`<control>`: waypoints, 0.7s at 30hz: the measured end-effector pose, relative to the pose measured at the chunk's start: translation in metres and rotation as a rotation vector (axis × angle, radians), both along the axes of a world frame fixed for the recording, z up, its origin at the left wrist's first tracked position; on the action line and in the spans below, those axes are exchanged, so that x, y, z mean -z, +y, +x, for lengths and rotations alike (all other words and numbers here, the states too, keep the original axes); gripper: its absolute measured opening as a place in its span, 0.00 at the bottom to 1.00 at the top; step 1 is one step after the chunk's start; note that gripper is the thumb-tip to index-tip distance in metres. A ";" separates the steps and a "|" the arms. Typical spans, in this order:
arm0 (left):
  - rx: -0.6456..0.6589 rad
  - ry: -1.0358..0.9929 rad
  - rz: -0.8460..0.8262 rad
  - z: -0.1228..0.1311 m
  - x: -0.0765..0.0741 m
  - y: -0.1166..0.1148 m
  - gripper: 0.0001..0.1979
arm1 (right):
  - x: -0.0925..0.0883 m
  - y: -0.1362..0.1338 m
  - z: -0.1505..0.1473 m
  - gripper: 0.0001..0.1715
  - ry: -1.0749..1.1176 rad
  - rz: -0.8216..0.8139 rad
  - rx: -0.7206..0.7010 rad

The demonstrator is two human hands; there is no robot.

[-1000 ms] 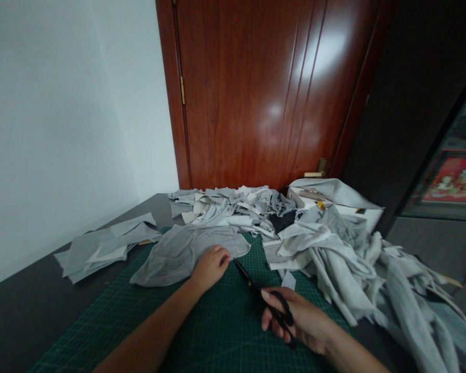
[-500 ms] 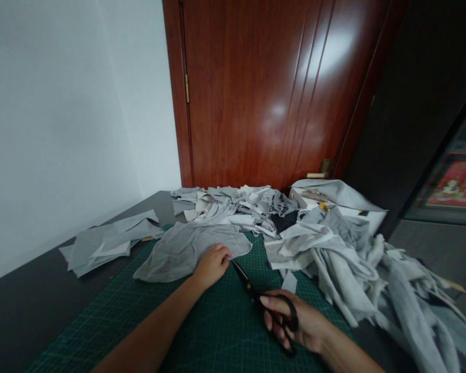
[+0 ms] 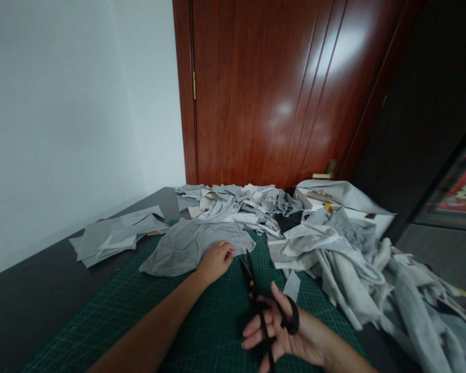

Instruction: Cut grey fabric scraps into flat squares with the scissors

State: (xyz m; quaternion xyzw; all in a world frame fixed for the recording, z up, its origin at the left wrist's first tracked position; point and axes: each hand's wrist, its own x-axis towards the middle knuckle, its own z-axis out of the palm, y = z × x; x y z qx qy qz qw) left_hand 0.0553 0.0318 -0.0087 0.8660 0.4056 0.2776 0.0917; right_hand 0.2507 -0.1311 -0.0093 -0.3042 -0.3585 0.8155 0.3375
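A piece of thin grey cloth [image 3: 178, 249] lies slightly wrinkled on the green cutting mat [image 3: 205, 321]. At its near right edge, my left hand [image 3: 216, 262] rests on the cloth with curled fingers, gripping the edge. My right hand [image 3: 289, 331] holds black-handled scissors [image 3: 252, 284], thumb in one loop and fingers in the other. The blades stand apart, pointing away from me just right of my left hand, and do not touch the cloth. A small grey scrap [image 3: 292, 285] lies to their right.
Flat grey pieces [image 3: 114, 235] are stacked at the left. Cut cloth [image 3: 233, 202] is piled along the back, before a reddish-brown door [image 3: 252, 93]. A large heap of grey fabric [image 3: 337, 254] covers the right side, with a white box [image 3: 382, 224] behind it.
The scissors' blades have opened and swung more upright, and my right hand's fingers have spread. My left hand stays at the cloth's edge. The whole view has shifted slightly.
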 end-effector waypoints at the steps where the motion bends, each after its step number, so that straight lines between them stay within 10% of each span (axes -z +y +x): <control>1: 0.007 0.016 0.007 0.000 0.000 -0.001 0.08 | 0.000 -0.001 0.000 0.47 -0.009 -0.010 0.006; 21: 0.016 -0.012 0.057 0.004 -0.001 -0.005 0.06 | -0.019 -0.003 0.004 0.40 -0.284 0.005 0.114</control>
